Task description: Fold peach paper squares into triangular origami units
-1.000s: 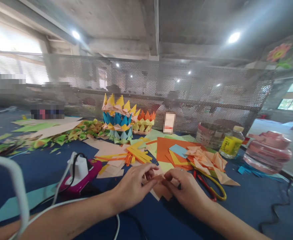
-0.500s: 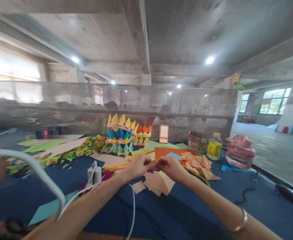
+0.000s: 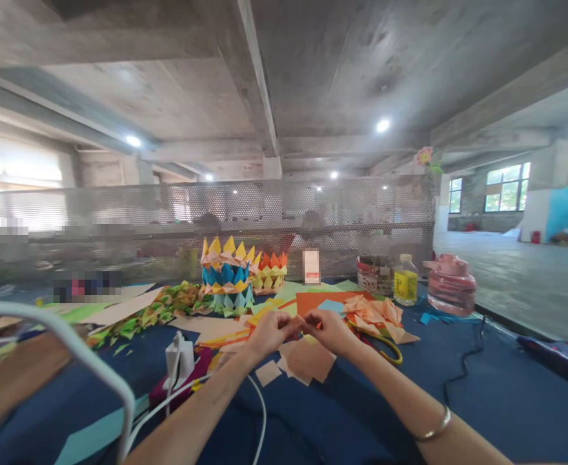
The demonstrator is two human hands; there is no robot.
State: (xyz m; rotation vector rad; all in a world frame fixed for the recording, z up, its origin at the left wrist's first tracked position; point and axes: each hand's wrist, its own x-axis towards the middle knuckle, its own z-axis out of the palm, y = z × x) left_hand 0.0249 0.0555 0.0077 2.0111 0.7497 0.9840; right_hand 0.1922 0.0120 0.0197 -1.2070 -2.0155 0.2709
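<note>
My left hand (image 3: 273,332) and my right hand (image 3: 330,329) meet at the centre, fingertips pinching a small peach paper piece (image 3: 297,320) between them. Peach paper sheets (image 3: 308,360) lie on the blue table just below my hands, with a small square (image 3: 268,372) beside them. Folded peach pieces (image 3: 374,314) are heaped right of my right hand, next to yellow-handled scissors (image 3: 393,352). Behind my hands are orange sheets (image 3: 323,298). A tiered folded-paper piece (image 3: 228,276) in yellow, blue and green stands at the back, beside an orange and yellow one (image 3: 270,272).
A white charger (image 3: 180,358) sits on a purple power strip, with white cables. A white curved tube (image 3: 85,349) crosses the left, near another person's arm (image 3: 22,374). A yellow-labelled bottle (image 3: 405,281), pink jug (image 3: 451,284) and basket (image 3: 375,276) stand at back right.
The view has shifted, and objects on the table appear lower and slightly left. The other person's arm reaches further in from the left. My hands stay together at the paper.
</note>
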